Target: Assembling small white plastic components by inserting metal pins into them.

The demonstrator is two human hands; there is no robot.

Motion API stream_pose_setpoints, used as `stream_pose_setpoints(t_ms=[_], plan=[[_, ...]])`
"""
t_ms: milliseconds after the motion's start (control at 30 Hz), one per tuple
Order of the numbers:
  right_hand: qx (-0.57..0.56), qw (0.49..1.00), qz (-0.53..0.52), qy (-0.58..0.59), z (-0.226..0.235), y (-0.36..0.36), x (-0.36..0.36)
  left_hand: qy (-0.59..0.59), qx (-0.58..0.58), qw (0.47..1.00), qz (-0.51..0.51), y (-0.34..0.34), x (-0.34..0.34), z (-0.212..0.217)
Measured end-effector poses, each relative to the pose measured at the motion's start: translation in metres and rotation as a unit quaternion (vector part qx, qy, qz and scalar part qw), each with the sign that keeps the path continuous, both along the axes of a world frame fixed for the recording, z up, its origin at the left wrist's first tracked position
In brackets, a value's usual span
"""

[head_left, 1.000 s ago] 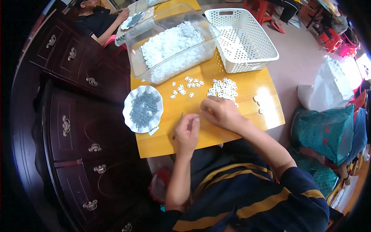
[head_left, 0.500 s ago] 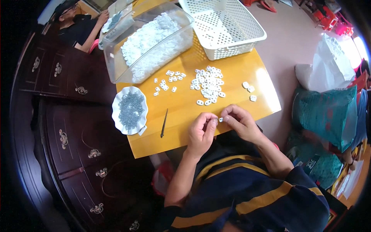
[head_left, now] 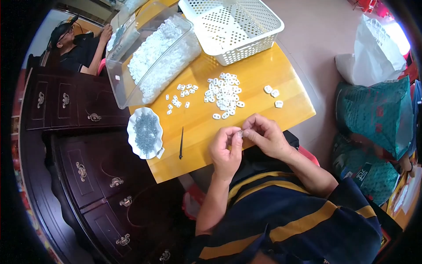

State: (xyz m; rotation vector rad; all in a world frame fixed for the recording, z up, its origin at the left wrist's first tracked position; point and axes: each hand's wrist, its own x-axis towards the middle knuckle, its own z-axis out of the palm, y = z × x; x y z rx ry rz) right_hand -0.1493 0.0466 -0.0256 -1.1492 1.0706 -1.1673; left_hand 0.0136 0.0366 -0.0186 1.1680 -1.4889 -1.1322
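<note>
A tiny pale part (head_left: 240,132) is pinched between the fingertips of the left hand (head_left: 225,149) and the right hand (head_left: 263,135), just above the near edge of the yellow table (head_left: 263,83). It is too small for its shape, heading or long axis to be made out. Both hands are closed on it, fingers curled. A pile of white pieces (head_left: 224,94) lies beyond, and a dark pick (head_left: 180,143) beside a white dish (head_left: 145,132).

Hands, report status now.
Left hand and right hand together at table edge, pinching one small part between fingertips. Pile of white pieces just ahead. Black pick lies left, clear.
</note>
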Motion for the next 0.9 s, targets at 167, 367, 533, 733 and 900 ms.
stream_pose_setpoints(t_ms=[167,367,533,733,900], plan=[[0.015,0.999,-0.032,-0.027,-0.005,0.002,0.003,0.02,-0.014,0.999,0.032,0.003,-0.008,-0.006],[0.044,0.998,-0.023,-0.034,-0.011,0.003,0.0,0.054,-0.028,0.996,0.064,0.003,-0.016,-0.007],[0.075,0.992,-0.032,-0.097,-0.007,0.002,-0.003,0.066,0.013,0.996,0.05,0.006,-0.019,-0.001],[0.088,0.99,-0.026,-0.11,-0.001,0.001,-0.004,-0.029,0.002,1.0,0.011,-0.005,-0.003,0.011],[0.072,0.992,-0.019,-0.106,-0.001,0.001,-0.004,-0.125,-0.046,0.991,0.0,-0.01,-0.006,0.023]])
